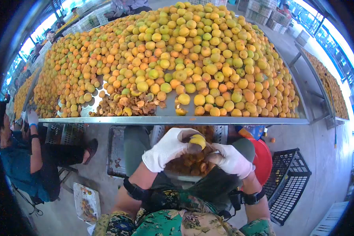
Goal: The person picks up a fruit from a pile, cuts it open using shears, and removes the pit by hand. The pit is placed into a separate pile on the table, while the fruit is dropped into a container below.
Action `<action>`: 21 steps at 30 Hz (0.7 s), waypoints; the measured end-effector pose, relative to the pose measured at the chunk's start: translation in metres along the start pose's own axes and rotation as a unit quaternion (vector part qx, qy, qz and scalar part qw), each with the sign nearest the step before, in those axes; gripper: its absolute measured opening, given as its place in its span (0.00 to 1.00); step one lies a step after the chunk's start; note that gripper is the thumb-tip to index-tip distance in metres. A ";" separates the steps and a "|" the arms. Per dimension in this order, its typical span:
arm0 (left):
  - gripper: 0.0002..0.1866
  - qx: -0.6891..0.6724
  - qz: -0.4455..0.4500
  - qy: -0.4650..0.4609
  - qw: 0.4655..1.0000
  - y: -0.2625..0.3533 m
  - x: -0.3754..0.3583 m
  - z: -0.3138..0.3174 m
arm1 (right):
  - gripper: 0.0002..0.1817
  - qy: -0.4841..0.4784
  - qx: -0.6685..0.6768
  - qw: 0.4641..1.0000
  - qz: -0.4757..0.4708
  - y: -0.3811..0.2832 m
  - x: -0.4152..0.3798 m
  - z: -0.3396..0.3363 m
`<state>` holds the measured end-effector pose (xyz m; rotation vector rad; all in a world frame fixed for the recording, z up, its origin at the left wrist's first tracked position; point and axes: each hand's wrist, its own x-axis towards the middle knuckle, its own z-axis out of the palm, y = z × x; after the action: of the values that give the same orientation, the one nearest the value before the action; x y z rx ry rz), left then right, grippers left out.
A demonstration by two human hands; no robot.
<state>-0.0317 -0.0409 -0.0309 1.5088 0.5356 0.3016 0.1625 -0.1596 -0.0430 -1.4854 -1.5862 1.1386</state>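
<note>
My left hand (171, 146), in a white glove with darkened fingertips, is closed around a yellow fruit (198, 141) above my lap. Close beside it on the right, my right hand (229, 157), gloved too, has its fingers pressed together near the fruit; what they hold, if anything, is too small to tell. Beneath both hands lies a container (222, 134) with brownish-orange fruit pieces (192, 163). In front stands a metal table (173, 120) heaped with yellow-orange fruits (208, 59). Brown scraps (126, 105) lie near its front edge.
A co-worker (27, 173) sits at the left. Black crates (289, 177) and a red basin (262, 161) are on the right. A dark tray (116, 149) and a white tray (85, 200) lie at the left. Another fruit-laden table (322, 82) stands far right.
</note>
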 end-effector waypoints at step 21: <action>0.26 -0.626 -0.130 0.045 0.768 -0.030 0.009 0.063 | 0.15 0.448 0.425 0.758 -0.210 -0.056 0.049 0.014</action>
<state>0.0041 -0.0919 -0.0637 0.1028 0.4415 0.3938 0.1218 -0.1112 -0.0014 -0.7470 -0.5125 0.5523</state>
